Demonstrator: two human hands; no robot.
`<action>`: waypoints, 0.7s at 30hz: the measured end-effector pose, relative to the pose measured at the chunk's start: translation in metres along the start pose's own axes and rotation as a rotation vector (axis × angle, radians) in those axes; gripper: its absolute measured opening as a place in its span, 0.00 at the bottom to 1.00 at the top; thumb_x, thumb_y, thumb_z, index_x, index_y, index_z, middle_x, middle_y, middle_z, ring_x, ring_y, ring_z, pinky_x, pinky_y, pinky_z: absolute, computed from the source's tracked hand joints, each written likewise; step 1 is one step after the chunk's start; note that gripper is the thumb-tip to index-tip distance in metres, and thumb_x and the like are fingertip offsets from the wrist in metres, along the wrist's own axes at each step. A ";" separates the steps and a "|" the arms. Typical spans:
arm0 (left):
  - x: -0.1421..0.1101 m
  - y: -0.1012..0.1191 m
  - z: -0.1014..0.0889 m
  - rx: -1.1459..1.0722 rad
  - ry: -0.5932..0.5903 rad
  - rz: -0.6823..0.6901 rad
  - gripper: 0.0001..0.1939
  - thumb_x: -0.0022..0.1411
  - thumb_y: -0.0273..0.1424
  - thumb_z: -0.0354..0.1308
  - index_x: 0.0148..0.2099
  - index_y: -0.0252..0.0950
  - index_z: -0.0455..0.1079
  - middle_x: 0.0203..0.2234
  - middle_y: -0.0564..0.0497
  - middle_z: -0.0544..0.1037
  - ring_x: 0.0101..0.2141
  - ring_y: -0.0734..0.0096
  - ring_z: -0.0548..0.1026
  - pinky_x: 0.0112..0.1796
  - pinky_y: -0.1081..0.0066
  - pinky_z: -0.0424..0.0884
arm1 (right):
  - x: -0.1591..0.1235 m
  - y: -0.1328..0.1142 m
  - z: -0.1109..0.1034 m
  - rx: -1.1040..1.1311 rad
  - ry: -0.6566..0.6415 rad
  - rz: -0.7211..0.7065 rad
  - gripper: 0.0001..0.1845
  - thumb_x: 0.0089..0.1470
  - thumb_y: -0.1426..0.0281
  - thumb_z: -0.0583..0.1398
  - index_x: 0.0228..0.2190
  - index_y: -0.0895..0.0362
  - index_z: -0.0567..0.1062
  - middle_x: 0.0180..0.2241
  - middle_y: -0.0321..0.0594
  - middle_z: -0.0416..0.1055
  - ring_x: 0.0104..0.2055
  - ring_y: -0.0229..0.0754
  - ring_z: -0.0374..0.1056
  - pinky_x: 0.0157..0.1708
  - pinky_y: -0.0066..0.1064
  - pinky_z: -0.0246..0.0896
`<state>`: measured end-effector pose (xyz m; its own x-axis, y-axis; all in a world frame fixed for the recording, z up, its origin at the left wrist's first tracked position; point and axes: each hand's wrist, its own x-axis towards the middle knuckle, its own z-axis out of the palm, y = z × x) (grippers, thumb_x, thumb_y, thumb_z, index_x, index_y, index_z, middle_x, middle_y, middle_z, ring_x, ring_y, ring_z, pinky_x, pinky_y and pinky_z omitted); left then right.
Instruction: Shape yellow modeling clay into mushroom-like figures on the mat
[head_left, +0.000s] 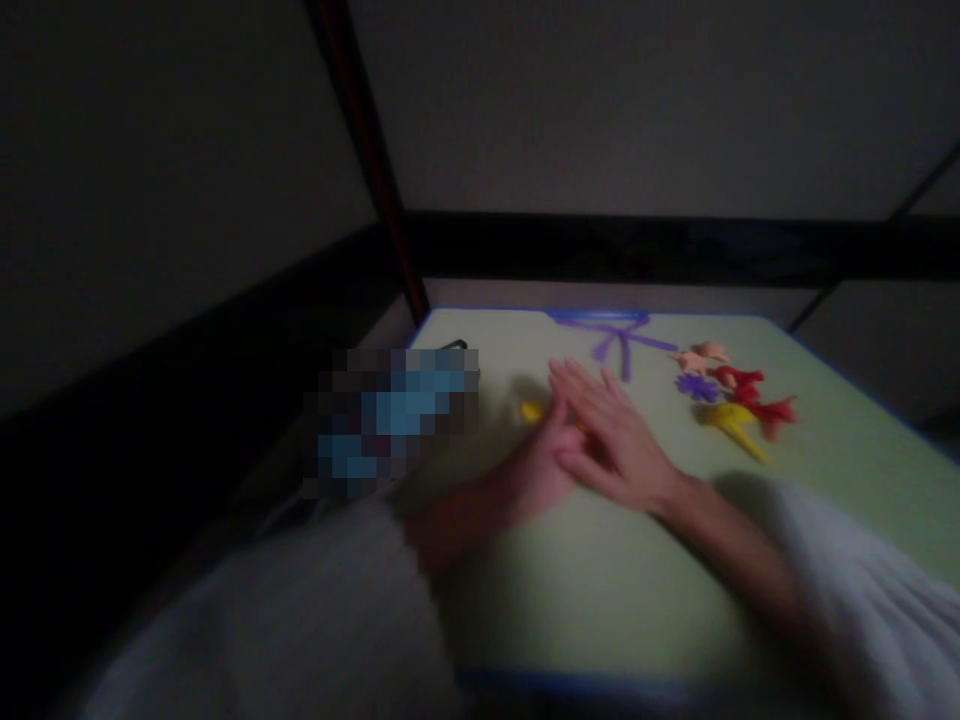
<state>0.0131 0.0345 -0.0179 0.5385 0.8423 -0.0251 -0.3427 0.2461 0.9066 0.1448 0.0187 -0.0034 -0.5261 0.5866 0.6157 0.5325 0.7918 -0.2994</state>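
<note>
Press outstretched right hand (624, 440) evenly over left hand (541, 468) (cannot tell if grasping), avoiding the small yellow clay-like lump (532, 411) at ten o'clock.

In dim light, you face a green table (600, 600); behind it stands a grey wall (615, 110) with a black band (510, 248), and near its far-left corner, a reddish post (369, 150).

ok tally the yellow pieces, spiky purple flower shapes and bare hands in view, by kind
Yellow: 2 (long-stemmed yellow piece, small yellow lump)
Purple: 1 (spiky purple flower shape)
Hands: 2 (bare left hand, bare right hand)
Total: 5
</note>
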 end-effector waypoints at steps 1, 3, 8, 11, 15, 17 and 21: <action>-0.001 0.002 0.001 -0.044 -0.041 -0.049 0.37 0.50 0.62 0.43 0.39 0.35 0.72 0.33 0.41 0.76 0.47 0.54 0.69 0.43 0.60 0.65 | 0.000 0.000 -0.001 0.016 -0.016 -0.014 0.39 0.54 0.60 0.56 0.63 0.55 0.47 0.63 0.49 0.49 0.64 0.49 0.46 0.61 0.51 0.41; -0.005 0.009 -0.001 -0.156 -0.092 -0.141 0.41 0.48 0.64 0.40 0.39 0.34 0.72 0.36 0.38 0.76 0.50 0.48 0.67 0.44 0.57 0.65 | 0.001 -0.004 -0.001 0.049 -0.034 -0.053 0.40 0.55 0.61 0.56 0.63 0.56 0.44 0.64 0.48 0.46 0.64 0.47 0.46 0.60 0.45 0.48; -0.005 0.028 -0.011 -0.389 0.001 -0.108 0.40 0.54 0.61 0.33 0.57 0.39 0.60 0.54 0.45 0.67 0.58 0.62 0.60 0.53 0.62 0.57 | 0.006 -0.036 0.009 0.113 -0.189 -0.256 0.39 0.54 0.58 0.55 0.61 0.65 0.52 0.62 0.52 0.50 0.66 0.49 0.41 0.63 0.42 0.41; 0.001 0.021 -0.010 -0.407 0.080 -0.054 0.39 0.57 0.58 0.30 0.62 0.43 0.53 0.61 0.50 0.57 0.61 0.67 0.55 0.56 0.64 0.54 | 0.011 -0.053 0.018 0.120 -0.280 -0.273 0.38 0.54 0.55 0.54 0.60 0.61 0.54 0.63 0.48 0.49 0.65 0.46 0.42 0.64 0.40 0.36; -0.003 0.009 0.010 -0.421 0.077 -0.011 0.33 0.60 0.52 0.35 0.62 0.41 0.53 0.60 0.49 0.60 0.62 0.61 0.53 0.55 0.59 0.57 | 0.015 -0.048 0.020 0.038 -0.065 -0.017 0.39 0.55 0.61 0.54 0.63 0.62 0.46 0.65 0.48 0.40 0.67 0.48 0.30 0.63 0.50 0.34; -0.010 0.013 0.025 -0.431 0.158 0.026 0.27 0.64 0.44 0.33 0.61 0.43 0.55 0.60 0.52 0.61 0.62 0.65 0.54 0.54 0.61 0.59 | 0.014 -0.037 0.018 0.047 0.048 0.103 0.38 0.57 0.65 0.51 0.63 0.56 0.41 0.66 0.44 0.35 0.67 0.48 0.29 0.62 0.54 0.34; -0.023 0.028 0.042 -0.384 0.061 -0.049 0.33 0.65 0.46 0.23 0.62 0.38 0.53 0.62 0.53 0.57 0.63 0.71 0.48 0.57 0.69 0.57 | 0.011 -0.022 0.016 0.162 0.127 0.277 0.35 0.59 0.67 0.49 0.63 0.49 0.39 0.66 0.37 0.36 0.67 0.47 0.34 0.63 0.53 0.34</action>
<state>0.0236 0.0019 0.0257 0.5187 0.8492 -0.0996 -0.5871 0.4384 0.6805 0.1169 0.0101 -0.0017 -0.2841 0.7652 0.5776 0.5262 0.6281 -0.5732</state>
